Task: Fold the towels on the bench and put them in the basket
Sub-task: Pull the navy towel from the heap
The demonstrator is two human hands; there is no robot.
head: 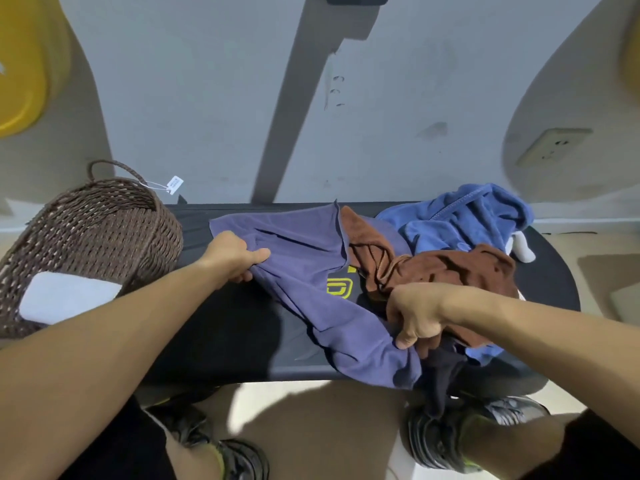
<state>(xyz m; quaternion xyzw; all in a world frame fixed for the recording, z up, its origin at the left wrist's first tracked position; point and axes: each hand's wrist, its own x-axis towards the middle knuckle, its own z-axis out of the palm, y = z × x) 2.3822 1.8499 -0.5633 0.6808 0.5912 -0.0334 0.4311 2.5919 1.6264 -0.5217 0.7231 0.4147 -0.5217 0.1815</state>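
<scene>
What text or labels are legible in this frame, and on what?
Nothing reads cleanly.
Yellow print on the black bench, showing between the purple towel and brown towel: partly covered, unreadable.
White tag tied to the basket handle: print too small.
Dark marks on the wall: not legible.

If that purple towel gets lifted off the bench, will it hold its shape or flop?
Probably flop: the purple towel already sags and creases between the left hand and right hand. Its edge drapes over the bench, so it likely trails.

Woven wicker basket, matt cloth towels, smooth black bench
</scene>
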